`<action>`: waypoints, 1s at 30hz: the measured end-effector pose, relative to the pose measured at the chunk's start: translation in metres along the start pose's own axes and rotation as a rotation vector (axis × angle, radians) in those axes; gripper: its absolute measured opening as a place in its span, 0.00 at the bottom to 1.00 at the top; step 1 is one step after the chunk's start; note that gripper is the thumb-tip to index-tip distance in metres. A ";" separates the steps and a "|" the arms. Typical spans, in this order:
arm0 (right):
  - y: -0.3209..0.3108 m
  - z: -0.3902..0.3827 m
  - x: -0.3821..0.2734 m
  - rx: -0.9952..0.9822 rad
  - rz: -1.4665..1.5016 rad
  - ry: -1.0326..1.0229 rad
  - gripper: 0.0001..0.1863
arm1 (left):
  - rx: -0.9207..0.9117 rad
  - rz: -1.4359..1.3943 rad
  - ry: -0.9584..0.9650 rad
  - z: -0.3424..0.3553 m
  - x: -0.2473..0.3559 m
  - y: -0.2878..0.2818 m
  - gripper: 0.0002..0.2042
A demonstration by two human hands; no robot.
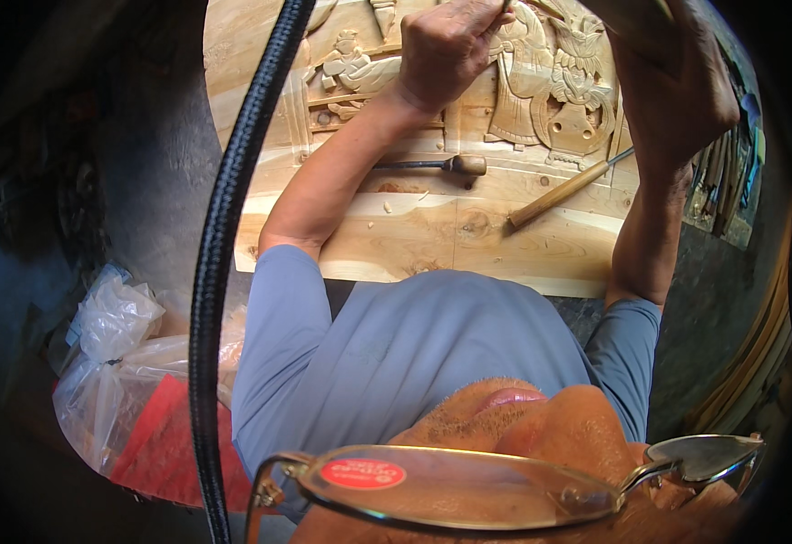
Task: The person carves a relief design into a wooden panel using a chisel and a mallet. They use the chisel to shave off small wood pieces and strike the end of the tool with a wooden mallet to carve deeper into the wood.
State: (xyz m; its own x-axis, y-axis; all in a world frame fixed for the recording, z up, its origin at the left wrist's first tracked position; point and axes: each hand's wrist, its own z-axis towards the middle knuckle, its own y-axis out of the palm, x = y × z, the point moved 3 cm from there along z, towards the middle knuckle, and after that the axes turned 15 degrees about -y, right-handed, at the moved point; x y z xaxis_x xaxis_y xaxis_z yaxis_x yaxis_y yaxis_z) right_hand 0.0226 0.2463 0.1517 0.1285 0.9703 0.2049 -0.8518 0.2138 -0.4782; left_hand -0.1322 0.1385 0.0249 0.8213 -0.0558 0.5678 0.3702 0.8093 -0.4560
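Landmark: carved wooden panel, lying before the person; all places taken from it.

Well left of panel, low down: clear plastic bag, gathered and tied at neck. Contents pale where they show, kind not clear. Red sheet or sacking against the bag; inside or behind, cannot tell.

Panel's left part: margin plain. Small figure stands out in relief among straight, rail-like ledges; shape reads, surface facets still rough. Judged part done.

Over panel's upper middle: left hand, fingers curled into a fist round what seems a slim dark tool, of which only a sliver shows.

Panel's near side: dark-shafted gouge lying loose, few pale chips about. Near strip flat, knotty, without carving; whether meant for any, cannot tell.

Panel's right part: robed figure and round openwork motif, deeply cut, folds and edges defined. Looks furthest along; finer smoothing probably left. Wooden-handled chisel lies slantwise below them.

Over panel's right edge: right hand, raised, fingers bent; grip cut off by frame, cannot tell on what.

Just right of panel: bundled slim tools or strips; any holder hidden.
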 end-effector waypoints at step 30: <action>-0.002 0.001 0.000 -0.066 -0.067 -0.045 0.28 | -0.137 -0.177 -0.283 -0.011 -0.010 -0.002 0.12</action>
State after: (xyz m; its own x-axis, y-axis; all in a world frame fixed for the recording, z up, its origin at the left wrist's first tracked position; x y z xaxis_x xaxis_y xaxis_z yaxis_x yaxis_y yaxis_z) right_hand 0.0236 0.2454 0.1534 0.1600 0.9477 0.2761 -0.8065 0.2868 -0.5171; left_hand -0.1360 0.1314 0.0127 0.5939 -0.0087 0.8045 0.5662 0.7149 -0.4103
